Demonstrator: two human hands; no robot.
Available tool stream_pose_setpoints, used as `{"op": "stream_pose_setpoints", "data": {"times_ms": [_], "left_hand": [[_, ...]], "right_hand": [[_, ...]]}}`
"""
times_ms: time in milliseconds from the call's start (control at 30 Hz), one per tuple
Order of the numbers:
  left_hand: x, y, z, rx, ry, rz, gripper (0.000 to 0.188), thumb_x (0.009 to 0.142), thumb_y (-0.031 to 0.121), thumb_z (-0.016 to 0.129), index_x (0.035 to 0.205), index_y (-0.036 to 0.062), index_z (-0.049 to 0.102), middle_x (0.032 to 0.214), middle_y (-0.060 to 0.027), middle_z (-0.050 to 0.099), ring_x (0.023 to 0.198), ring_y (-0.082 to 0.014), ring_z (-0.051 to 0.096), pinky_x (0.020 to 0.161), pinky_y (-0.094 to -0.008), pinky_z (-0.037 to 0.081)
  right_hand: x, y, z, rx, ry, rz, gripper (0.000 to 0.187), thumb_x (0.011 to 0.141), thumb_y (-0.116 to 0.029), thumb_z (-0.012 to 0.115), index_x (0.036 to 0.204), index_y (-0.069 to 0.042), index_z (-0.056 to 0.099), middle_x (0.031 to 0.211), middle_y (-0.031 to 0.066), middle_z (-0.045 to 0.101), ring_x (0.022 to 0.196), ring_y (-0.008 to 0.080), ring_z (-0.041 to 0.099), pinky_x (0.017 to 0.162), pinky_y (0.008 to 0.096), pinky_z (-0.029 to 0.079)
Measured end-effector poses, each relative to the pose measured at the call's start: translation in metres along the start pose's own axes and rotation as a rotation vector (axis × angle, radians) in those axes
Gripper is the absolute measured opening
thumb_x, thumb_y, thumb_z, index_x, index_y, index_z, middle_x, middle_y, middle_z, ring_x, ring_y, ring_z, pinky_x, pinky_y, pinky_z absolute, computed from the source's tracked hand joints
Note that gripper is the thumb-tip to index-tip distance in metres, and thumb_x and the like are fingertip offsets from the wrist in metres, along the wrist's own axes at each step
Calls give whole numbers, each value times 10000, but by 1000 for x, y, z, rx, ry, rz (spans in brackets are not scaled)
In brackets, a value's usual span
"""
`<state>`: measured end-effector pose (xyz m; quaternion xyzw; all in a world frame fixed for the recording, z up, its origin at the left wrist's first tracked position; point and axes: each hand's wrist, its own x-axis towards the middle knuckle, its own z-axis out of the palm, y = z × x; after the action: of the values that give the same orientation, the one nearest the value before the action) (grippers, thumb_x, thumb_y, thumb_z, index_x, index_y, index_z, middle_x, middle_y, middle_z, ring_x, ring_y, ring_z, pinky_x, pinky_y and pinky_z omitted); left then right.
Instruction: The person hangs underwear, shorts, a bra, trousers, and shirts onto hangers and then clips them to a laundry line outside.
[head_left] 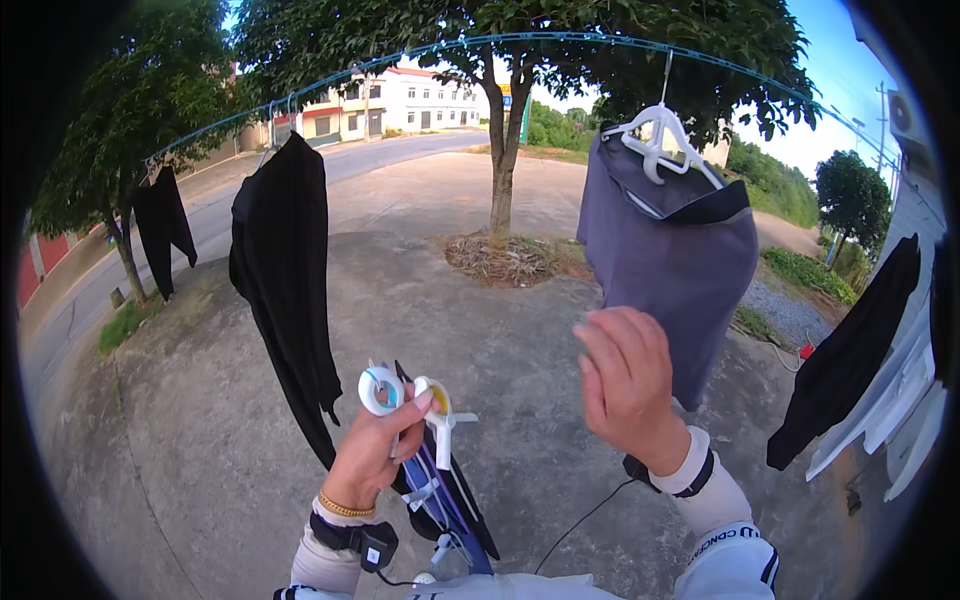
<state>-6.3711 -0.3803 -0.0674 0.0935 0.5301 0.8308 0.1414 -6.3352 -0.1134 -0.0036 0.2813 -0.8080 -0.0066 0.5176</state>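
My left hand (375, 450) is closed around white plastic hangers (443, 425) with round ring-shaped tops. Below and behind it, dark and blue-purple clothes (450, 500) hang with white clips on them; how they join the hangers is partly hidden. My right hand (632, 385) is raised with its fingers loosely curved and nothing visible in it. It overlaps the lower part of a grey-purple garment (670, 260) with a dark waistband, but I cannot tell if they touch. That garment hangs from a white hanger (657, 140).
A blue clothesline (560, 37) runs across the top. Black garments (285, 240) hang at left, and another black garment (845, 350) and white cloths (895, 415) at right. A tree trunk (505, 160) rises from the concrete ground (220, 430). Cords trail from both wrist straps.
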Motion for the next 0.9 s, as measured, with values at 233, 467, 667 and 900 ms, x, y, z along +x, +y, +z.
{"op": "stream_pose_setpoints", "data": {"times_ms": [233, 467, 667, 900], "left_hand": [[-7, 37, 13, 60, -130, 61, 179, 902, 197, 616, 867, 22, 633, 536, 62, 417, 435, -24, 297, 418, -210, 191], [-5, 30, 11, 16, -239, 17, 175, 901, 196, 620, 883, 23, 639, 724, 26, 559, 459, -19, 321, 406, -208, 186], [5, 25, -8, -29, -228, 43, 172, 900, 193, 615, 896, 22, 633, 547, 63, 418, 422, -23, 300, 403, -209, 183], [2, 22, -44, -117, -157, 2, 150, 882, 170, 625, 889, 24, 594, 532, 32, 434, 409, -46, 347, 401, -213, 227]], "right_hand": [[-104, -112, 59, 1025, -881, 709, 314, 905, -228, 579, 1122, -2, 573, 939, 187, 626, 848, 349, 594, 750, 407, 474], [-138, -157, 67, 1034, -621, 916, 183, 836, -99, 589, 1010, -45, 571, 780, 115, 584, 649, 228, 560, 588, 340, 448], [-134, -158, 65, 1025, -269, 1091, 127, 836, 3, 493, 934, -50, 553, 719, 26, 476, 664, 92, 441, 607, 245, 378], [-85, -113, 75, 1000, -28, 1018, 163, 859, -24, 496, 998, -31, 583, 1132, 64, 533, 1045, 136, 486, 942, 253, 339]]}}
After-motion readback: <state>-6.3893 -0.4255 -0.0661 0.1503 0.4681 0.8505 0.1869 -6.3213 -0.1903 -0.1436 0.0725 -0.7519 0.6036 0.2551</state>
